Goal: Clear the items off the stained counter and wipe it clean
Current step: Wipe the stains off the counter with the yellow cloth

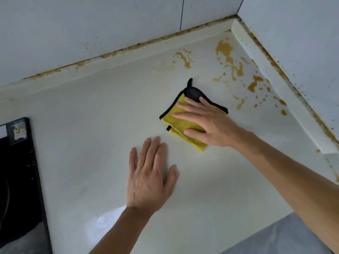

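Note:
A folded yellow cloth [177, 119] with black edging and a black hanging loop lies on the pale counter [95, 136]. My right hand [207, 121] presses flat on top of the cloth, fingers spread and pointing left. My left hand [149, 175] rests palm down on the bare counter just in front of the cloth, holding nothing. Orange-brown stains [229, 55] spread over the counter's far right corner, beyond the cloth. A smaller patch of stains [184, 58] lies near the back wall.
A black cooktop [16, 176] is set into the counter at the left edge. White tiled walls [91, 24] meet at the far right corner, with grimy seams along the raised back ledge [256, 52]. Grey floor [286, 235] shows at the lower right.

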Available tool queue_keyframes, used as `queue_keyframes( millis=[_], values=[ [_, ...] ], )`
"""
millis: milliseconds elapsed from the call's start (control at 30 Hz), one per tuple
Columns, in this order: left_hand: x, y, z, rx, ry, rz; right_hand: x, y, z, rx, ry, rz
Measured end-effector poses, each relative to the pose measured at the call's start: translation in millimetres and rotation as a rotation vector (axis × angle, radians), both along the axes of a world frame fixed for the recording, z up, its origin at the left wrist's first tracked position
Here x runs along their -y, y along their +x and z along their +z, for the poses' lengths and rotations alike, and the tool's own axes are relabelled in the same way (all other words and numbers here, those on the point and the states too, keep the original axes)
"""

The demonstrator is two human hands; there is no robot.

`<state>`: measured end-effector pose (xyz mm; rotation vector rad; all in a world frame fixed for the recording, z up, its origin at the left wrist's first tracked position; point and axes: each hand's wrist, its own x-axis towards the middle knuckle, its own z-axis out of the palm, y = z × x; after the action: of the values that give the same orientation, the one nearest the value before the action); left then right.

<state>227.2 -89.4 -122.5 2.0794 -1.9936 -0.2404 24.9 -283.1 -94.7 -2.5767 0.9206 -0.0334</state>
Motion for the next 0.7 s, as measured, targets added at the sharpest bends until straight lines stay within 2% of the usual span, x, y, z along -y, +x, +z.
queue_keyframes(
  millis=[200, 267, 333, 433, 533, 600, 700],
  values=[
    [0.6, -0.2, 1.2, -0.002, -0.005, -0.002, -15.4, -1.5, 10.5, 0.086, 0.1, -0.056],
    [0.6, -0.2, 1.5, -0.002, -0.008, -0.001, -29.0, 7.5, 10.7, 0.163, -0.003, -0.168],
    [0.8, -0.7, 2.3, -0.001, -0.009, -0.002, -42.3, 28.3, 11.5, 0.223, -0.165, -0.384],
    [0.2, -1.1, 3.6, 0.008, 0.0, -0.002, -46.0, 68.1, 14.5, -0.004, -0.169, -0.653],
    [0.6, -0.7, 6.0, 0.012, 0.003, -0.003, -39.1, 92.7, 20.1, -0.197, -0.129, -0.67],
    [1.0, -1.5, 7.8, 0.004, 0.008, 0.0, -32.4, 93.8, 25.3, -0.22, -0.078, -0.649],
    [0.0, -2.3, 8.3, 0.001, 0.005, 0.001, -25.7, 80.2, 30.9, -0.125, -0.047, -0.64]
  ],
)
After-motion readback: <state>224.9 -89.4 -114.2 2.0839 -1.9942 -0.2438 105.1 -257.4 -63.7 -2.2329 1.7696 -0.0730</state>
